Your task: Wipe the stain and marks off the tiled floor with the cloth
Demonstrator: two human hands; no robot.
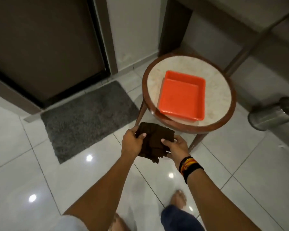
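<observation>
A dark brown cloth [153,141], crumpled and partly folded, hangs in the air above the glossy white tiled floor [73,180]. My left hand [132,144] grips its left edge with the thumb on top. My right hand [175,148] grips its right side; that wrist wears dark and striped bands. Both hands hold the cloth just in front of the round table. No stain or mark on the tiles can be made out from here.
A round wooden table with a marble top [220,90] carries an orange plastic tray [182,95]. A grey doormat [88,117] lies before a dark door [45,47]. A steel bin [274,114] stands at right. My bare foot [178,199] is below.
</observation>
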